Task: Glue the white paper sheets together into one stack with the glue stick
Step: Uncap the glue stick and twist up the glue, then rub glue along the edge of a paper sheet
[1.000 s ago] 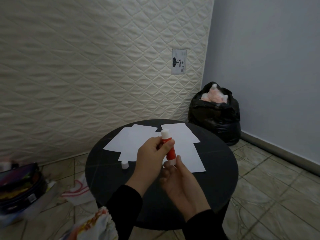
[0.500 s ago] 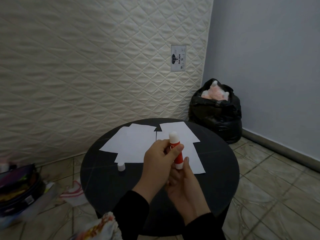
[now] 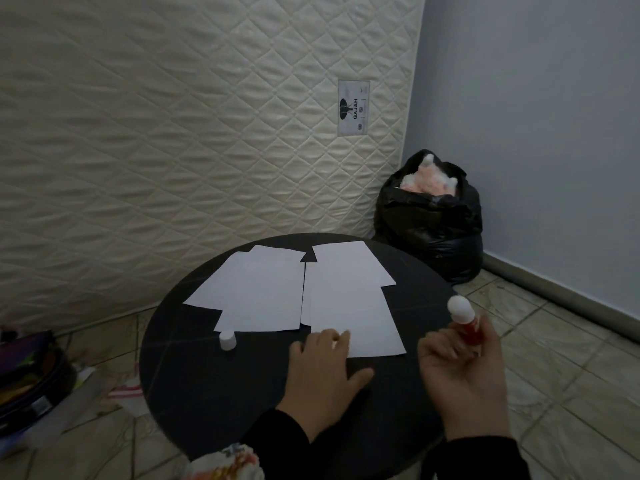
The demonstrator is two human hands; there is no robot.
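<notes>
two hands show over one round black table (image 3: 194,375). the white paper sheets (image 3: 346,299) lie spread across its far half in two overlapping groups; edges of about four sheets can be made out, though the exact count is hard to tell. there is one glue stick (image 3: 465,320) and one small white cap (image 3: 227,340), which stands upright on the table just beside the near edge of the left group of sheets.

the right hand (image 3: 464,372) grips the red glue stick with fingers curled round its barrel, the white glue tip up, off the right edge of the table and apart from the paper. the left hand (image 3: 322,368) lies flat with straight fingers, fingertips on the near left corner of the nearest sheet.

a quilted mattress (image 3: 173,133) stands behind, with one label (image 3: 353,108) reading "gajah". one black bag (image 3: 429,223) sits in the corner.
</notes>
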